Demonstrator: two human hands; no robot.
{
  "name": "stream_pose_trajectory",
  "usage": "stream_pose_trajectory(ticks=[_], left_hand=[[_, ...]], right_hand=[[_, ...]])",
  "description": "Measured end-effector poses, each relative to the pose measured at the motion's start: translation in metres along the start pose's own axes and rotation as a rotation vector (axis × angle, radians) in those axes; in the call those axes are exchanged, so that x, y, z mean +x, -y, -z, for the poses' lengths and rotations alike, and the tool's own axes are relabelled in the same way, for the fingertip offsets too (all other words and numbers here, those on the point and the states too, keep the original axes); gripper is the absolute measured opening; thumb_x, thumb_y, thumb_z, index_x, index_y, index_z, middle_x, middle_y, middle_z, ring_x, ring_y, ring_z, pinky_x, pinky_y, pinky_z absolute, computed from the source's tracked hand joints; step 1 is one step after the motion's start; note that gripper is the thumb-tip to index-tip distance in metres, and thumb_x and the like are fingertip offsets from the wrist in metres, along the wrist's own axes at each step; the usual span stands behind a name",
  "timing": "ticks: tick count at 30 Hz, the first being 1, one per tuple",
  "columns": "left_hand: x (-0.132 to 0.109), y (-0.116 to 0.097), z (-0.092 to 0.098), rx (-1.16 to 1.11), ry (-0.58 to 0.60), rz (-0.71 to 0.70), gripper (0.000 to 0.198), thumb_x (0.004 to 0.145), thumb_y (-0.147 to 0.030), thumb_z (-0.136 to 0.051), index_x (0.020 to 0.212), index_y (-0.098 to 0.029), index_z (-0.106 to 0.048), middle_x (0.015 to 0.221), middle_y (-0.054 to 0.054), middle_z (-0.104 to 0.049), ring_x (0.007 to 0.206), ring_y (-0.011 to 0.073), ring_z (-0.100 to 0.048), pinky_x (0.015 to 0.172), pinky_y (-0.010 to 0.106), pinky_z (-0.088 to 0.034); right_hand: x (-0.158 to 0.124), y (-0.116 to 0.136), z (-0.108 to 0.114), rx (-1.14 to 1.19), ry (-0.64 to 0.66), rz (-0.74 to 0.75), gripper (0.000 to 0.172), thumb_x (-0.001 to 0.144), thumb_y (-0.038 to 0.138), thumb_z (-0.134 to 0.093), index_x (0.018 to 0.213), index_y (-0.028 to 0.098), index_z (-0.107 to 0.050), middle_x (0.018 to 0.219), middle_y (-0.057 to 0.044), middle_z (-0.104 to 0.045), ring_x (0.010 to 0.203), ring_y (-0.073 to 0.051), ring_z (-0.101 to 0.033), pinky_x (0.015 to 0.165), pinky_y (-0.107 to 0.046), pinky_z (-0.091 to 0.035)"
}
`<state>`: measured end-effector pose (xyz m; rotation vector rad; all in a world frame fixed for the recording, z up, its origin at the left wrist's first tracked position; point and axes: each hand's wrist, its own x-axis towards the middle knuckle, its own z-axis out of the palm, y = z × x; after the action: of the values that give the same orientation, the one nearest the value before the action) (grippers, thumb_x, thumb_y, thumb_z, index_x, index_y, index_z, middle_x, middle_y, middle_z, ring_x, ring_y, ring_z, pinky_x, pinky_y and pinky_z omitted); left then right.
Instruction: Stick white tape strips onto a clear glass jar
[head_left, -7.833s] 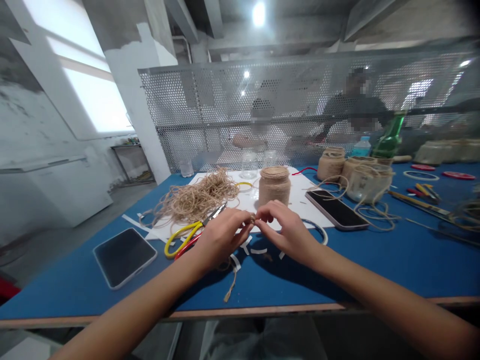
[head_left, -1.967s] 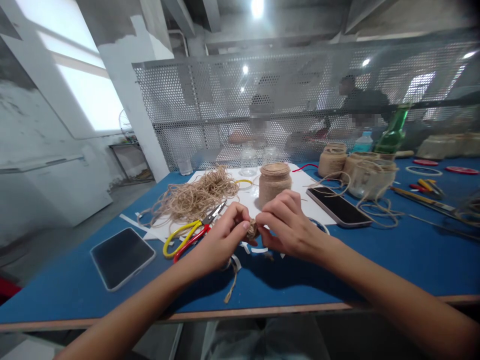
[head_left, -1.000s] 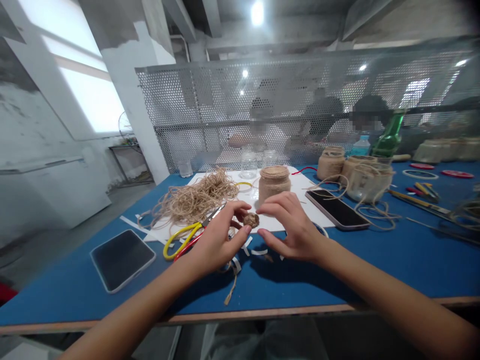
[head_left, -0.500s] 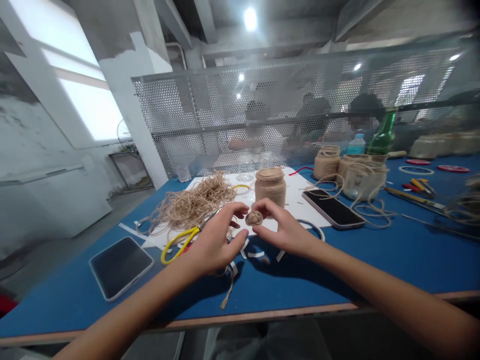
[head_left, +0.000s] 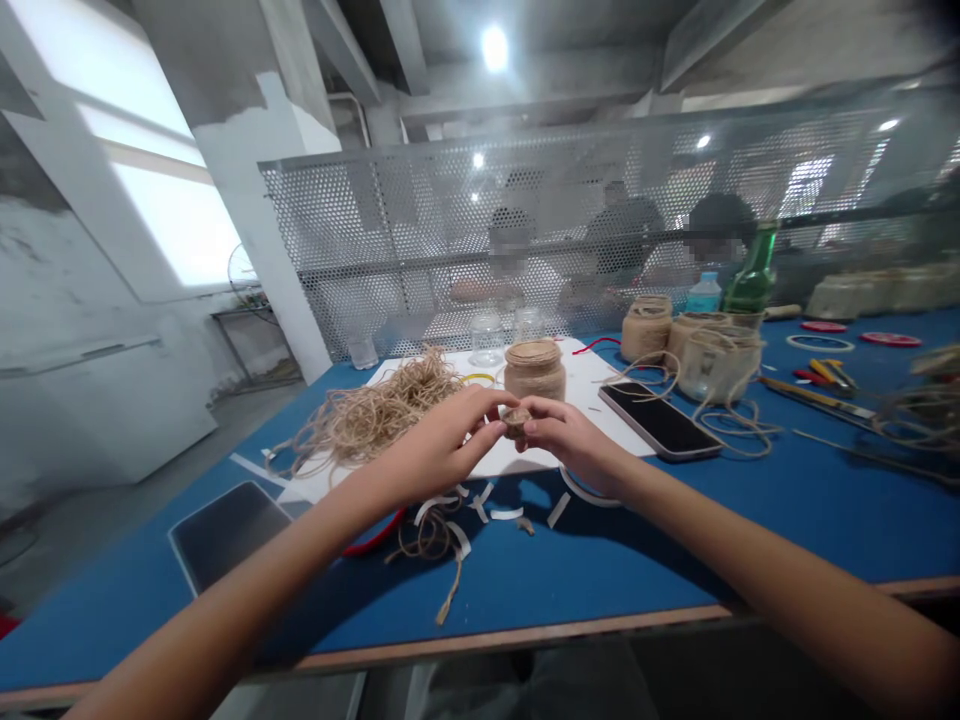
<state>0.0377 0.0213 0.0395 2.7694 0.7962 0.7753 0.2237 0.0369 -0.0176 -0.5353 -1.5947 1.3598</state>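
Note:
A small coil of jute twine sits between my hands above a white paper sheet. My left hand and my right hand both pinch it with their fingertips. A twine-wrapped jar stands on the sheet just behind my fingers. To the left of my left hand lies a loose heap of jute twine. My left forearm hides most of a pair of scissors, leaving a red handle showing.
Two smartphones lie on the blue table, one at right, one half under my forearm. Behind stand glass jars, wrapped jars and a green bottle. Seated people sit beyond a perforated metal screen.
Both hands have closed in on the twine coil, and their fingertips now pinch it. My view has shifted, and my left forearm now covers the yellow scissor handle.

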Motion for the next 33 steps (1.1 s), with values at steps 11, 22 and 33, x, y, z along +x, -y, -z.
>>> stream_pose_trajectory(ticks=[11,22,33], left_hand=[[0.002,0.002,-0.003,0.107,-0.055,0.005,0.031,0.082,-0.027,-0.047,0.112,-0.023,-0.051,0.100,0.007,-0.053,0.088,0.0176,-0.050,0.075,0.032,-0.043],[0.115,0.039,0.017,0.275,-0.119,0.001,0.032,0.074,-0.010,-0.044,0.103,-0.013,-0.057,0.094,0.007,-0.063,0.081,0.0137,-0.055,0.075,0.027,-0.041],[0.132,0.046,0.004,0.388,0.010,0.128,0.032,0.075,-0.029,-0.047,0.103,-0.023,-0.061,0.099,0.004,-0.065,0.093,0.0234,-0.055,0.081,0.040,-0.034]], right_hand=[[0.000,0.008,-0.001,0.171,-0.052,-0.103,0.031,0.073,0.027,-0.059,0.103,0.018,-0.055,0.089,-0.004,-0.058,0.074,-0.012,-0.054,0.072,-0.029,-0.043],[-0.003,0.009,0.009,0.040,-0.066,-0.199,0.023,0.057,0.011,-0.045,0.077,0.015,-0.055,0.061,0.001,-0.054,0.053,-0.008,-0.047,0.057,-0.024,-0.037],[-0.004,0.009,0.010,-0.016,-0.108,-0.183,0.017,0.060,0.009,-0.046,0.070,0.015,-0.058,0.057,0.002,-0.053,0.054,-0.008,-0.046,0.057,-0.023,-0.037]])
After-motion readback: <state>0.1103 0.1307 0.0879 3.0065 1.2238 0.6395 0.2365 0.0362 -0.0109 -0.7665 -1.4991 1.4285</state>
